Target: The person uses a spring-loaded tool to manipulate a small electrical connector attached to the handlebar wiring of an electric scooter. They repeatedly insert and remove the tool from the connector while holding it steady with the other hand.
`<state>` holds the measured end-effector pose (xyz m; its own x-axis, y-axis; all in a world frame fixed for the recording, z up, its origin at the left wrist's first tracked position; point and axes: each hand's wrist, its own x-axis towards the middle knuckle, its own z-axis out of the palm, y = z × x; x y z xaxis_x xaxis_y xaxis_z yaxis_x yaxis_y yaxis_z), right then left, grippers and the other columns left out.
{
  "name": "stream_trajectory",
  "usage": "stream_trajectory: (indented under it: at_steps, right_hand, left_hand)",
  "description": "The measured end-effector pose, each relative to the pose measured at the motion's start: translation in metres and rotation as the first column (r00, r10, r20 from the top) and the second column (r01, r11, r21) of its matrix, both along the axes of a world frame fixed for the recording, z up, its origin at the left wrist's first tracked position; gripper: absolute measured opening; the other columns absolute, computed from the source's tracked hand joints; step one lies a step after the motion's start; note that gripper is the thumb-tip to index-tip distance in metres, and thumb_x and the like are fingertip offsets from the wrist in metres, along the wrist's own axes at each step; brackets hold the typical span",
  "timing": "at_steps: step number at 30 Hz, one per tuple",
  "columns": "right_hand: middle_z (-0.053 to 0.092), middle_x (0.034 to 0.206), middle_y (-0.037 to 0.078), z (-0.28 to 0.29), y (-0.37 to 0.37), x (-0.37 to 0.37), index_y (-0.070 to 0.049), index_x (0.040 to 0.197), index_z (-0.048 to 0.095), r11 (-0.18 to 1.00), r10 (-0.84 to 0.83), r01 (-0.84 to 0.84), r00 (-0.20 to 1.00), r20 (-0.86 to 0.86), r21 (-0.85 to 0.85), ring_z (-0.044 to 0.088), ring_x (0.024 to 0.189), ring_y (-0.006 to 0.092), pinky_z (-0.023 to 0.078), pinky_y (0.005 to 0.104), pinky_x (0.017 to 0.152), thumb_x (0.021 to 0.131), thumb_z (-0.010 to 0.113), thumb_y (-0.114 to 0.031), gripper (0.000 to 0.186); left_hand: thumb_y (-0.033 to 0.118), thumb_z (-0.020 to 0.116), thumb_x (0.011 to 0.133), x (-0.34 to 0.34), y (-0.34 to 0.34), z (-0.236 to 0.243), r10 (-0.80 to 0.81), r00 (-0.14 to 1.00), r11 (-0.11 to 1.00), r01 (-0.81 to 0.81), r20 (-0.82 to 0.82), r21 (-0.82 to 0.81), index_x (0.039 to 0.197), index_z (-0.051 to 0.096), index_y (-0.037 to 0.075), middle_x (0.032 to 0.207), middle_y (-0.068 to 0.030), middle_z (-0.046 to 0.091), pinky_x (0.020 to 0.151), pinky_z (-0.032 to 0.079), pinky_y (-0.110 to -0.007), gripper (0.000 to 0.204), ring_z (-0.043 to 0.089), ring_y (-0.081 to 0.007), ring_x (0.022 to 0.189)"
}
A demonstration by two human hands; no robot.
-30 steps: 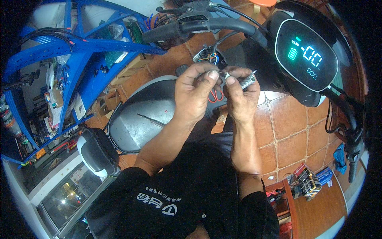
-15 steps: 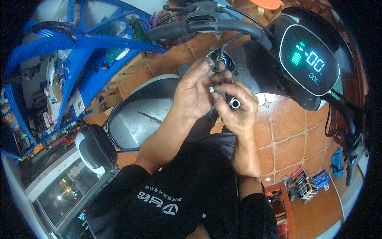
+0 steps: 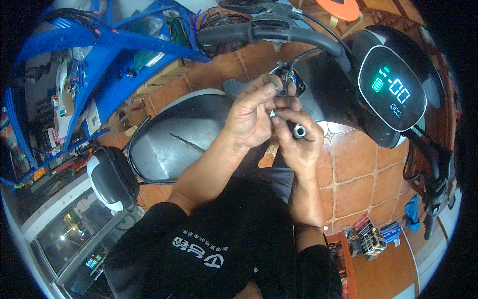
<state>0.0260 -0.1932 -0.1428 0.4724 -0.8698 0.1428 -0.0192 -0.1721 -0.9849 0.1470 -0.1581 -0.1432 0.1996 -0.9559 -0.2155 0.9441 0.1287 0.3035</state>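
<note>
An opened black switch housing [image 3: 298, 85] with coloured wires hangs below the handlebar [image 3: 308, 37]. My left hand [image 3: 249, 119] is raised against its near side, thumb and fingers pinched together; what they hold is too small to make out. Just below and to the right, my right hand [image 3: 304, 147] is closed round a short silvery tube [image 3: 299, 131], its hollow end toward me. Between the right thumb and forefinger shows a small white piece [image 3: 272, 113], close to the left fingers. I cannot tell whether it joins the tube.
A screwdriver [image 3: 187, 142] lies on the black scooter seat [image 3: 164, 119]. At right is a lit dashboard [image 3: 393, 87] beside the other brake lever [image 3: 432, 212]. Blue shelving [image 3: 94, 94] stands at left. Boxes [image 3: 371, 239] sit on a wooden surface at lower right.
The view has shifted slightly, so the scooter sits differently in the picture. Both hands stay close together by the housing. The tube has turned a little, its hollow end now showing darker.
</note>
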Motion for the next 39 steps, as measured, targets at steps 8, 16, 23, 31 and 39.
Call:
stream_trajectory:
  at_steps: [8,16,23,31,39]
  right_hand:
    - [0.07,0.084,0.008,0.007,0.001,-0.003,-0.004,0.09,0.069,0.998,0.042,-0.038,0.994,-0.1,0.042,0.067,0.076,0.0188,0.052,0.0283,0.069,0.074,0.073,-0.001,0.017]
    - [0.07,0.084,0.009,0.015,-0.004,-0.016,-0.003,0.09,0.068,0.998,-0.024,0.02,0.997,-0.067,-0.065,0.068,0.076,0.0182,0.051,0.0278,0.067,0.075,0.071,0.0,0.016]
    - [0.066,0.075,0.007,0.025,-0.033,0.0,-0.002,0.09,0.068,0.991,-0.074,0.076,0.997,0.023,-0.113,0.058,0.061,0.0118,0.045,0.0246,0.055,0.074,0.072,0.001,0.017]
    - [0.061,0.068,0.006,0.031,-0.045,0.006,-0.004,0.088,0.07,0.991,0.004,-0.011,0.999,-0.051,-0.136,0.057,0.059,0.013,0.043,0.0258,0.053,0.073,0.074,-0.002,0.016]
    - [0.062,0.072,0.007,0.026,-0.047,0.007,-0.003,0.085,0.067,0.992,0.014,-0.017,1.0,-0.028,-0.127,0.059,0.062,0.0161,0.045,0.0276,0.055,0.074,0.072,-0.004,0.012]
  left_hand:
    - [0.015,0.054,0.092,0.001,0.003,-0.007,-0.028,0.999,0.998,0.027,-0.015,-0.059,0.104,0.057,0.005,0.108,-0.0163,0.06,0.088,0.051,-0.043,0.016,0.063,-0.0304,0.096]
    - [0.015,0.057,0.091,-0.002,0.0,0.004,-0.038,0.989,0.999,0.034,-0.142,-0.034,0.1,0.058,0.006,0.101,-0.0124,0.063,0.081,0.052,-0.042,0.013,0.063,-0.0288,0.095]
    - [0.016,0.06,0.091,-0.003,0.0,0.005,-0.013,0.999,0.998,0.015,-0.038,0.066,0.097,0.06,0.008,0.094,-0.0067,0.064,0.072,0.049,-0.032,0.01,0.061,-0.017,0.083]
    - [0.015,0.06,0.091,-0.008,-0.002,0.003,0.025,0.991,0.995,-0.038,0.131,0.098,0.098,0.06,0.006,0.084,-0.0021,0.061,0.065,0.047,-0.024,0.011,0.057,-0.0099,0.073]
    - [0.014,0.061,0.091,-0.006,-0.002,0.006,0.03,0.98,0.993,-0.052,0.197,0.107,0.098,0.06,0.004,0.083,-0.0026,0.061,0.064,0.047,-0.023,0.012,0.057,-0.0095,0.073]
